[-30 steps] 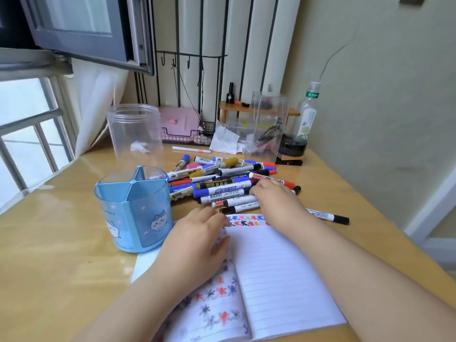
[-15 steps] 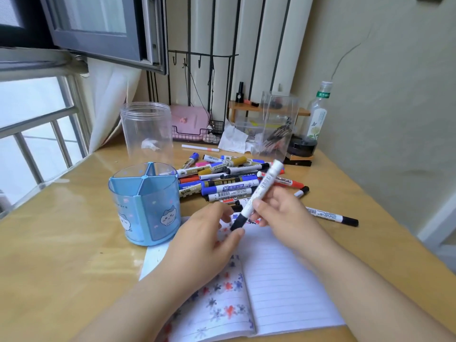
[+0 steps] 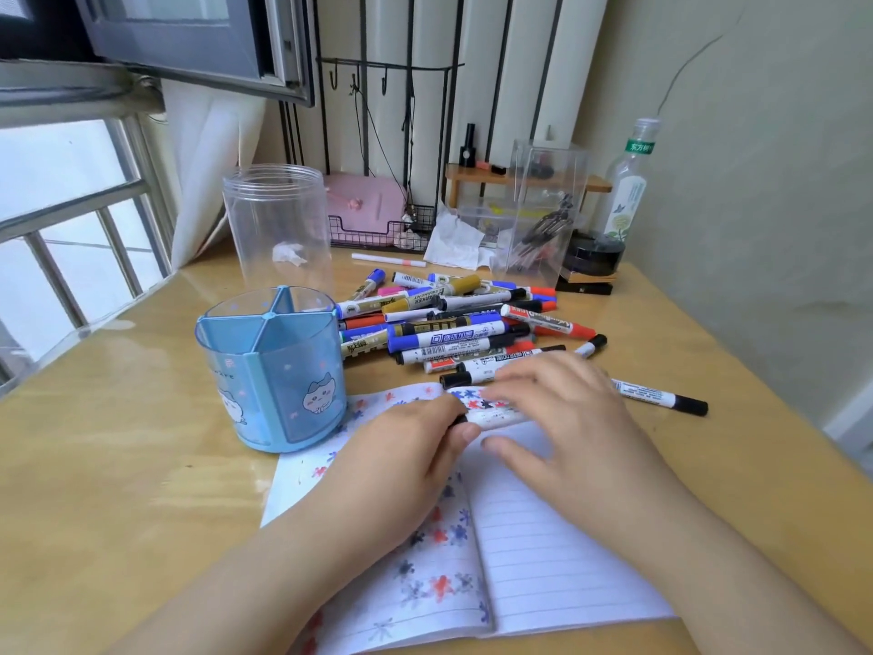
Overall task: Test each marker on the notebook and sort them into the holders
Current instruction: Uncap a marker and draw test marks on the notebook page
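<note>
Both hands met over the open notebook [image 3: 543, 550]: the left hand [image 3: 401, 460] pinched the black cap end of a white marker [image 3: 496, 415], the right hand [image 3: 562, 432] curled over its barrel. Uncapping well probably called for a straight pull, tip kept above the page. Beyond lay the marker pile [image 3: 453, 323], with the blue holder [image 3: 271, 371] to its left and the clear jar [image 3: 278, 224] behind.

A gold-capped marker [image 3: 427, 296] reads "PERMANENT MARKER"; other labels are too blurred to read.
</note>
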Available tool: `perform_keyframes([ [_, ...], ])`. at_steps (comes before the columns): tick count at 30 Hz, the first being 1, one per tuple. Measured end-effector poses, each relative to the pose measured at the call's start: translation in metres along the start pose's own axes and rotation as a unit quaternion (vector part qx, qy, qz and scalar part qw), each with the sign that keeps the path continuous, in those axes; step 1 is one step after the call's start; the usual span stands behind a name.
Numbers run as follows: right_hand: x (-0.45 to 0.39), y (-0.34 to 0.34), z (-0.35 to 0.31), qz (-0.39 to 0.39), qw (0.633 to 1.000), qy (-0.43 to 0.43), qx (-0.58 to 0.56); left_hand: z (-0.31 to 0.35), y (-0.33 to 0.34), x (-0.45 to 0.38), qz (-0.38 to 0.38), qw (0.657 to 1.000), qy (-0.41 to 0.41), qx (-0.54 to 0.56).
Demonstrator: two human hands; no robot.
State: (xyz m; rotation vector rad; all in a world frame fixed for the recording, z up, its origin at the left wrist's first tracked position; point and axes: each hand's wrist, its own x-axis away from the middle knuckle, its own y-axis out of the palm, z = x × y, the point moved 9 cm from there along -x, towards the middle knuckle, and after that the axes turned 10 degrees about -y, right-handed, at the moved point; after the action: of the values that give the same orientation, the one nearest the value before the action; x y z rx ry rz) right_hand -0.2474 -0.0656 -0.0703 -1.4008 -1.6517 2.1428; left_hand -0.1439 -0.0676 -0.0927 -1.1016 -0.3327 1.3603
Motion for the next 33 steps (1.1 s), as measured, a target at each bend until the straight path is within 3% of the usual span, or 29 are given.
perform_keyframes([
  [4, 0.003, 0.021, -0.014, -0.065, 0.995, -0.041, 0.059, 0.004, 0.006, 0.004, -0.04, 0.999, 0.002, 0.007],
  [10, 0.005, 0.031, -0.022, -0.107, 0.989, -0.068, 0.077, -0.007, 0.021, 0.006, -0.104, 0.99, 0.007, -0.098],
  [18, 0.005, 0.029, -0.025, -0.189, 0.98, -0.063, 0.019, -0.003, 0.013, 0.006, -0.144, 0.988, 0.056, -0.019],
  [22, 0.009, 0.018, 0.007, -0.174, 0.969, 0.069, -0.164, -0.005, -0.008, 0.0, -0.094, 0.992, 0.086, 0.012],
  [26, 0.009, 0.002, 0.027, -0.121, 0.962, 0.137, -0.203, -0.007, -0.012, -0.001, -0.057, 0.996, 0.071, 0.006],
  [33, 0.029, 0.021, 0.043, -0.146, 0.912, 0.277, -0.266, -0.022, 0.004, 0.0, -0.068, 0.996, -0.018, -0.059],
])
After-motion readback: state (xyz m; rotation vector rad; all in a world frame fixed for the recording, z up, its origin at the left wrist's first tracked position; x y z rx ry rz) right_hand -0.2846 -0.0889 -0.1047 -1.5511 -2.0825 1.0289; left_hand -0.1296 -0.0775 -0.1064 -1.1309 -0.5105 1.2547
